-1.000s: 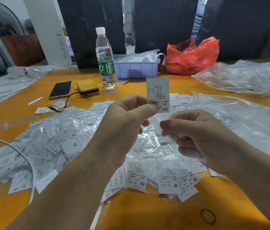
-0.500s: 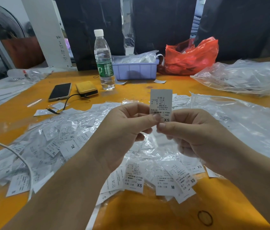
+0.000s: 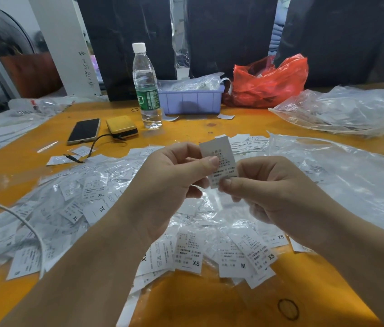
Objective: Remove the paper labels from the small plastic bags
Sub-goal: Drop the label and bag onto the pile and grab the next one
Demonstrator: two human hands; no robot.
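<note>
1. Two hands work on one paper label (image 3: 219, 161): the left hand (image 3: 174, 182) pinches its upper left edge, the right hand (image 3: 268, 187) pinches its lower end.
2. Below the right grip a clear small bag (image 3: 217, 204) seems to hang; this is hard to see.
3. Better to pull slowly and straight, over the pile of labels (image 3: 92, 204) on the counter (image 3: 210, 303).

A white paper label (image 3: 219, 161) printed with black text stands upright at centre frame, slightly blurred. Below and to the left, a loose heap of small clear plastic bags (image 3: 106, 204) holding similar labels marked XS, M and XL spreads across the orange table (image 3: 210, 303).
</note>
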